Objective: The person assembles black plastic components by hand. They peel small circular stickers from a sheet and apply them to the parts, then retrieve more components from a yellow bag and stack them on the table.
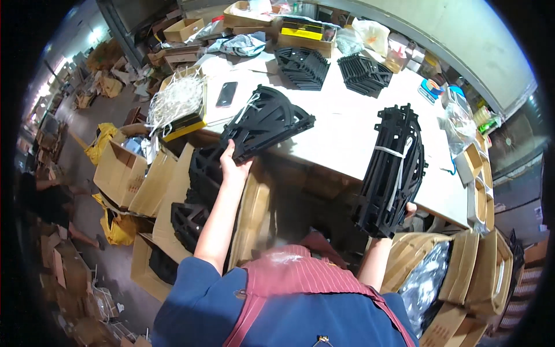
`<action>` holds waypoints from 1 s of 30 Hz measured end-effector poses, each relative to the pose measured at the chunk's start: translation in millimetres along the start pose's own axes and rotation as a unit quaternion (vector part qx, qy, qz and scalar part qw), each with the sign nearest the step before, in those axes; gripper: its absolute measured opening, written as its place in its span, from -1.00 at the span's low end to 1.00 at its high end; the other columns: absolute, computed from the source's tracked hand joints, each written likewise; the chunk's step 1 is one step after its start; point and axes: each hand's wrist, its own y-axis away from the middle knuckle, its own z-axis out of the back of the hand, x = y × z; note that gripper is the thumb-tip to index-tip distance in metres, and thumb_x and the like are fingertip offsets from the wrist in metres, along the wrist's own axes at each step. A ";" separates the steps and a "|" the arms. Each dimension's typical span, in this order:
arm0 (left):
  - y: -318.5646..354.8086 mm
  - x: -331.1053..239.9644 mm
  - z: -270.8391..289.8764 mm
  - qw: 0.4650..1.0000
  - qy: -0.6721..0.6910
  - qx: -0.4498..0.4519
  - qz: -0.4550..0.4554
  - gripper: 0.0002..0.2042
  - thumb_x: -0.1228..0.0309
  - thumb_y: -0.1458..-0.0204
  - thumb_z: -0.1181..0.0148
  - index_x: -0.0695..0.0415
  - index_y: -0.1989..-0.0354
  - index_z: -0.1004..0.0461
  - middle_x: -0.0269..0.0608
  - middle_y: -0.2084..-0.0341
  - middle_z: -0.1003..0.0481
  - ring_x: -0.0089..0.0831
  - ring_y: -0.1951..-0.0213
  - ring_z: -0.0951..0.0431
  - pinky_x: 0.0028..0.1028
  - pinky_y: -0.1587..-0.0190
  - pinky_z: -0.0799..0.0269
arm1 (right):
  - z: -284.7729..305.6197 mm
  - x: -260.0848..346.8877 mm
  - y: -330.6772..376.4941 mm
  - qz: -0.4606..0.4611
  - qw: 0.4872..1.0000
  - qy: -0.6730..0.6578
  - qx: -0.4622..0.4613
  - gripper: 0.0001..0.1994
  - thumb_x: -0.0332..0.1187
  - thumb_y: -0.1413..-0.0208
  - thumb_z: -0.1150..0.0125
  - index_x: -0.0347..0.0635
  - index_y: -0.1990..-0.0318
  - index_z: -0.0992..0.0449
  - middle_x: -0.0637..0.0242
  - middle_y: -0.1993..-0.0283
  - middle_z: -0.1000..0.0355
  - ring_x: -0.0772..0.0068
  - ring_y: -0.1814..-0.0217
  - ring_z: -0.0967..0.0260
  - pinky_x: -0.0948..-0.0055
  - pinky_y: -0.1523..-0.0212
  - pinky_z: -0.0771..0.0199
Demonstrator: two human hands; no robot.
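My left hand (236, 166) grips the lower corner of a bundle of black fan-shaped plastic frames (267, 122), raised at the table's near edge. A white tie crosses the bundle's upper left side. On the right, my right hand (410, 210) is closed around the lower end of another black plastic frame bundle (388, 168), seen nearly edge-on and bound with a white tie. Most of that hand's fingers are hidden behind the bundle. Below my left forearm, more black frames (191, 222) lie in an open cardboard box (167, 225).
On the white table (341, 136) stand two stacks of black parts (302, 67) (365, 73) at the back. A phone (226, 94) lies beside a box of white straps (178, 99). A blue tape dispenser (430, 89) sits far right. Cardboard boxes (485, 272) crowd the right side.
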 end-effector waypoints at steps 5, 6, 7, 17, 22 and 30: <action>-45.1 42.6 -3.4 0.994 -0.040 -0.092 -0.045 -0.60 0.16 -0.25 -0.21 0.15 -0.15 -0.48 -0.15 -0.07 -0.58 -0.12 -0.09 -0.57 -0.05 -0.15 -0.47 | 76.4 63.1 -99.8 0.010 0.993 0.101 -0.065 -0.28 -0.27 0.20 -0.21 -0.35 -0.23 -0.33 -0.08 -0.05 -0.50 -0.11 0.10 -0.56 -0.04 -0.02 -0.65; -44.2 48.5 -0.4 0.986 -0.097 -0.132 -0.034 -0.58 0.15 -0.23 -0.24 0.15 -0.15 -0.48 -0.17 -0.08 -0.57 -0.13 -0.09 -0.56 -0.07 -0.13 -0.48 | 66.9 63.8 -116.0 0.025 0.982 0.133 -0.134 -0.39 -0.30 0.25 -0.21 -0.38 -0.08 -0.45 -0.02 0.08 -0.56 -0.02 0.22 -0.58 0.11 0.09 -0.68; -33.9 53.1 -16.2 0.965 -0.199 -0.171 -0.010 -0.54 0.11 -0.22 -0.26 0.16 -0.16 -0.47 -0.12 -0.09 -0.55 -0.14 -0.10 -0.54 -0.06 -0.15 -0.46 | 94.0 76.5 -126.8 0.036 0.968 0.175 -0.177 -0.46 -0.31 0.27 -0.21 -0.38 0.02 -0.49 0.04 0.16 -0.56 0.03 0.25 -0.58 0.15 0.10 -0.67; -1.1 109.6 -127.9 0.406 -0.813 -0.068 -0.413 -0.49 0.35 -0.12 -0.25 0.27 -0.23 -0.34 0.12 -0.17 -0.37 0.11 -0.22 -0.33 -0.07 -0.29 -0.19 | 117.4 130.7 -178.6 -0.272 0.751 0.514 -0.313 -0.59 -0.18 0.14 -0.29 -0.30 0.18 -0.54 0.26 0.31 -0.52 0.30 0.30 -0.46 0.31 0.18 -0.49; -36.8 217.9 -207.5 0.474 -0.784 0.183 -0.357 -0.58 0.43 -0.08 -0.26 0.27 -0.11 -0.41 0.09 -0.08 -0.40 0.08 -0.19 -0.36 -0.10 -0.27 -0.26 | 86.7 156.8 -201.8 -0.151 0.230 0.956 -0.098 -0.41 0.06 -0.02 -0.36 -0.43 0.15 -0.49 -0.20 0.24 -0.54 -0.12 0.23 -0.52 0.10 0.18 -0.49; -81.9 310.4 -218.2 0.507 -0.773 0.288 -0.249 -0.70 0.55 -0.05 -0.17 0.20 0.00 -0.46 0.09 0.08 -0.49 0.11 0.04 -0.53 -0.11 0.00 -0.49 | 75.9 45.5 -248.9 -0.068 0.264 0.951 0.145 -0.73 -0.21 -0.07 -0.21 -0.29 0.37 -0.52 -0.03 0.34 -0.54 -0.14 0.26 -0.54 0.00 0.22 -0.57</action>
